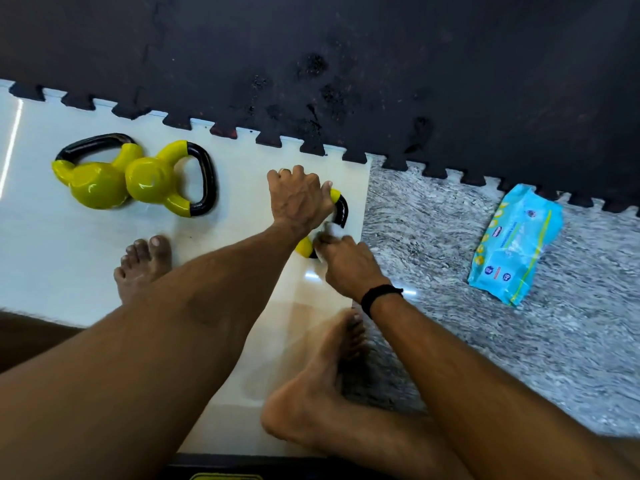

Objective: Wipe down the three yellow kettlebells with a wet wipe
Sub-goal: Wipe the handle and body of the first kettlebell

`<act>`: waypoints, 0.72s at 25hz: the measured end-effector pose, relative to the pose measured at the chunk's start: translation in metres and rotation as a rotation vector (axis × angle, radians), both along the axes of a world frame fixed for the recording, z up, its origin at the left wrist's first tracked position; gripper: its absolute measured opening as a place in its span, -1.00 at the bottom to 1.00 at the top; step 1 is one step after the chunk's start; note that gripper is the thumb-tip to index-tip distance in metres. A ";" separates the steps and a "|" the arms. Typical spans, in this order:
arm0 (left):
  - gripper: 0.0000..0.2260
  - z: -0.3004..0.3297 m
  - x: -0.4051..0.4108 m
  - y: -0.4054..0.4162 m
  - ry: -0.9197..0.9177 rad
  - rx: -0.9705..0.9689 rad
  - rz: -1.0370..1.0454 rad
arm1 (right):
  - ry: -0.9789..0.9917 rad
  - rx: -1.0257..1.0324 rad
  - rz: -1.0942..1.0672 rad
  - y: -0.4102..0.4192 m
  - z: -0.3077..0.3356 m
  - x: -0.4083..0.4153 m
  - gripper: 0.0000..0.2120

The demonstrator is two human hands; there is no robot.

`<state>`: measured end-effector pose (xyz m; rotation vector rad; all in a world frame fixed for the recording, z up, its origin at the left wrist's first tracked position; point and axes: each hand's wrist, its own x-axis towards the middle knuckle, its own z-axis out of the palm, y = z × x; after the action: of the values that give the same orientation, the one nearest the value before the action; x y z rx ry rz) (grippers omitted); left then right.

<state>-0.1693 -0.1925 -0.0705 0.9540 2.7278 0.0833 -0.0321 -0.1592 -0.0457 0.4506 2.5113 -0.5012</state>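
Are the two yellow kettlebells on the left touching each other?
Touching. The head view shows the left kettlebell pressed against the second kettlebell, no floor between them.

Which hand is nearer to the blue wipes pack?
Right. The right hand, wiping the kettlebell handle, lies closer to the wipes pack; the left hand is farther left.

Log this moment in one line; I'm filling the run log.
left hand steadies third kettlebell | right hand rubs wet wipe on handle | two kettlebells aside

We see both of our forearms bare, no sleeves; a black band (380, 295) circles our right wrist, a thin ring (284, 170) sits on our left hand (298, 199), and both feet are bare
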 end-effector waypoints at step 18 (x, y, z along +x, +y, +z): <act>-0.50 -0.017 -0.008 -0.005 -0.116 0.101 0.474 | 0.531 -0.237 -0.515 -0.023 -0.010 -0.005 -0.63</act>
<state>-0.1776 -0.1977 -0.0880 0.2931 2.7996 0.3515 -0.0368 -0.1818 -0.0559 0.9837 2.7613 -1.2413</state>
